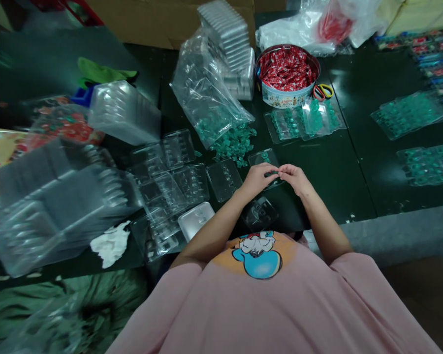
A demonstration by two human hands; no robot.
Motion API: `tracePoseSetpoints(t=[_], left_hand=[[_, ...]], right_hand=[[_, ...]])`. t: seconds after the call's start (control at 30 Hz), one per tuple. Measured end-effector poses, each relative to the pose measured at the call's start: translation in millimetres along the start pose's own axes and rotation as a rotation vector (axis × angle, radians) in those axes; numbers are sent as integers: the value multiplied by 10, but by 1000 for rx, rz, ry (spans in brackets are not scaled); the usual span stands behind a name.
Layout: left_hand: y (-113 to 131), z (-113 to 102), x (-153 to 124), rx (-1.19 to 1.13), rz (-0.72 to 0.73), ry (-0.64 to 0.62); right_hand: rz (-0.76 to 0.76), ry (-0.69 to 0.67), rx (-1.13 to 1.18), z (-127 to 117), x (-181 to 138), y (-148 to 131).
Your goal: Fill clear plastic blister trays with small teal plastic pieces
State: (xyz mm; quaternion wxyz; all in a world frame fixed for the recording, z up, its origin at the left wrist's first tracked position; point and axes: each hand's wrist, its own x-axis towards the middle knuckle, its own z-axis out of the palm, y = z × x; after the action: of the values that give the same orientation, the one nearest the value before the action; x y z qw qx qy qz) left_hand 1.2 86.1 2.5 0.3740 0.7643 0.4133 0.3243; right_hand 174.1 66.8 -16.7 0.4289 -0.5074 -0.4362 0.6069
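Small clear tray (256, 158) lies on the dark table (354, 187) directly in front of the person, partly hidden under both hands. At least one green piece (265, 156) sits in its far part; contents under the fingers not readable.

Left hand (256, 179) and right hand (296, 179): over the tray, fingertips brought together, thumbs and forefingers bent as in a pinch. Cannot tell whether a small piece is gripped between them; too small and covered.

Just left of the tray: a flat clear tray (221, 181). Nearer the body, between the forearms: another clear tray (260, 214). Beyond, to the left: a loose pile of green pieces (236, 143) at the mouth of a clear plastic bag (195, 73), which lies on its side.

Beyond, to the right: filled trays (286, 124) bearing green pieces, partly overlapping. Behind them, a round tin (286, 99) heaped with red patterned material (288, 69); scissors (323, 92) with one red and one yellow handle loop beside it.

Further out, right: two more groups of green-filled trays, one farther (408, 114), one nearer (433, 164). Far left: large leaning stacks of clear trays (59, 196), with a crumpled white scrap (110, 244) near the table's front edge.
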Motion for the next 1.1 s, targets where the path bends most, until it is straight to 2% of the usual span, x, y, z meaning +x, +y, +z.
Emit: tracePoseSetpoints(t=[0.1, 0.23, 0.4, 0.7, 0.93, 1.1], left_hand=[[-53, 72, -97, 94, 19, -29], [-110, 190, -176, 213, 9, -50], [-176, 308, -202, 299, -2, -34], [-220, 378, -219, 505, 32, -125], [-159, 398, -284, 608, 22, -133], [-125, 397, -275, 682, -12, -195]], right_hand=[[-34, 1, -89, -31, -23, 154], [-85, 89, -276, -92, -50, 242], [-114, 113, -311, -130, -74, 236], [-117, 125, -316, -118, -95, 238], [-235, 219, -556, -116, -80, 228], [-317, 194, -674, -57, 38, 119]])
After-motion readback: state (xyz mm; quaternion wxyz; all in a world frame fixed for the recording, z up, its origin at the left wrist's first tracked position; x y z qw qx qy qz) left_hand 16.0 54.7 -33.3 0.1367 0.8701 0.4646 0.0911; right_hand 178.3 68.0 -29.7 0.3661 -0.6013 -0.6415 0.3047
